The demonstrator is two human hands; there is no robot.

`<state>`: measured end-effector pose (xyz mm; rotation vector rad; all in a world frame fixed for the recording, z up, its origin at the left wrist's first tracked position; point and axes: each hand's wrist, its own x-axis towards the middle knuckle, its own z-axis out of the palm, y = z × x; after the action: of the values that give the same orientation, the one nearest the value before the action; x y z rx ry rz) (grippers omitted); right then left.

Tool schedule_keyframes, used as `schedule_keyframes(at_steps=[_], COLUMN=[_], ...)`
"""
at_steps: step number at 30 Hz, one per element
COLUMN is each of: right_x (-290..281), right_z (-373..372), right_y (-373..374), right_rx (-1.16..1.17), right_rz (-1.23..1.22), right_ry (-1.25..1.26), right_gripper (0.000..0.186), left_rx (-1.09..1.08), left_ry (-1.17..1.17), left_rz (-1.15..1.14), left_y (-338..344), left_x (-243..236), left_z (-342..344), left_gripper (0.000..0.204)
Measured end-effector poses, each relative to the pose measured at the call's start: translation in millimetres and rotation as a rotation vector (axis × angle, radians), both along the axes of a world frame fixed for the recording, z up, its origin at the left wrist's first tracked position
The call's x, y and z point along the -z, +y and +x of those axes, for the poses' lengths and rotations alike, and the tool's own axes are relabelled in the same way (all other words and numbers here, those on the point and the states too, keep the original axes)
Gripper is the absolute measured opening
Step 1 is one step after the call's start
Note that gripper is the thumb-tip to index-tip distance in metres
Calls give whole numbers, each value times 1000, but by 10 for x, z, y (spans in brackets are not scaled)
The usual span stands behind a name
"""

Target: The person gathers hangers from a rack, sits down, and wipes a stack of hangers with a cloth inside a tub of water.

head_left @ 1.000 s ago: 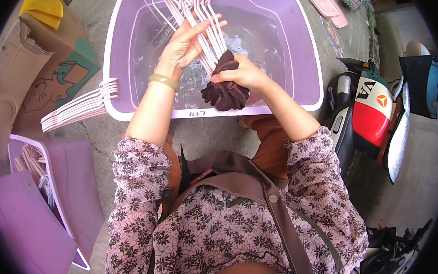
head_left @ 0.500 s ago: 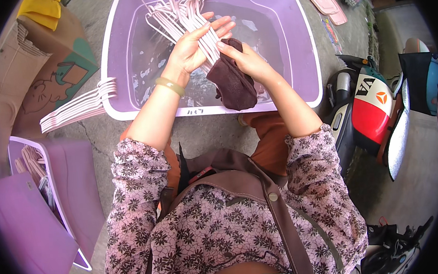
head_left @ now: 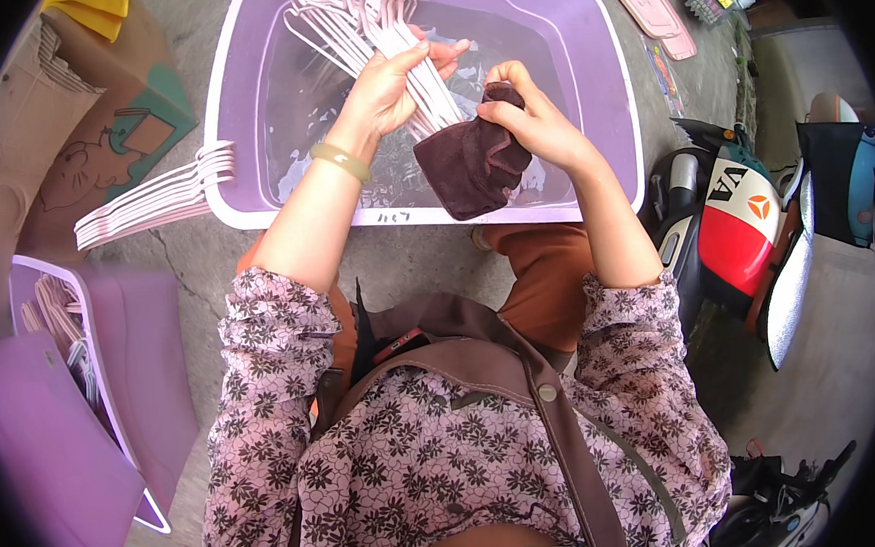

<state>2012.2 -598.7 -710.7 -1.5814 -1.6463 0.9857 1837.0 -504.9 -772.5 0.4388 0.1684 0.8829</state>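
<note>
Over a purple tub (head_left: pixel 608 113) of water, my left hand (head_left: pixel 391 86) is closed round a bundle of pale pink hangers (head_left: pixel 368 32), its fingertips showing past their far side. The hooks point away from me, and the lower ends slant toward my right hand. My right hand (head_left: pixel 538 122) grips a dark brown cloth (head_left: pixel 466 166), bunched between thumb and fingers. That cloth hangs over the tub's near side, against the lower ends of the hangers. More pink hangers (head_left: pixel 157 195) hang on the tub's left rim.
At the left stand a cardboard box (head_left: pixel 99 144) with a yellow cloth (head_left: pixel 91 9) on top and a purple bin (head_left: pixel 137 362) holding more hangers. A red and white scooter (head_left: pixel 740 215) is parked at the right. A pink lid (head_left: pixel 652 5) lies on the concrete beyond.
My right hand has moved slightly right and changed its hold on the cloth, which is now more bunched and spread sideways. My left hand keeps the hangers, its fingers curled more.
</note>
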Motion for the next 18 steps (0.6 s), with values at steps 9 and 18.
schedule_keyframes(at_steps=[9,18], right_x=[-14,262], right_z=[-507,-402], right_y=[1,-60], right_rx=[43,-243], right_rz=[409,224], right_ry=[-259,-341], right_gripper=[29,24], left_rx=[18,-18], left_ry=[-16,116], left_rz=[93,-65], left_y=[2,-12], left_x=[77,113], left_z=[56,-15], left_gripper=[13,6])
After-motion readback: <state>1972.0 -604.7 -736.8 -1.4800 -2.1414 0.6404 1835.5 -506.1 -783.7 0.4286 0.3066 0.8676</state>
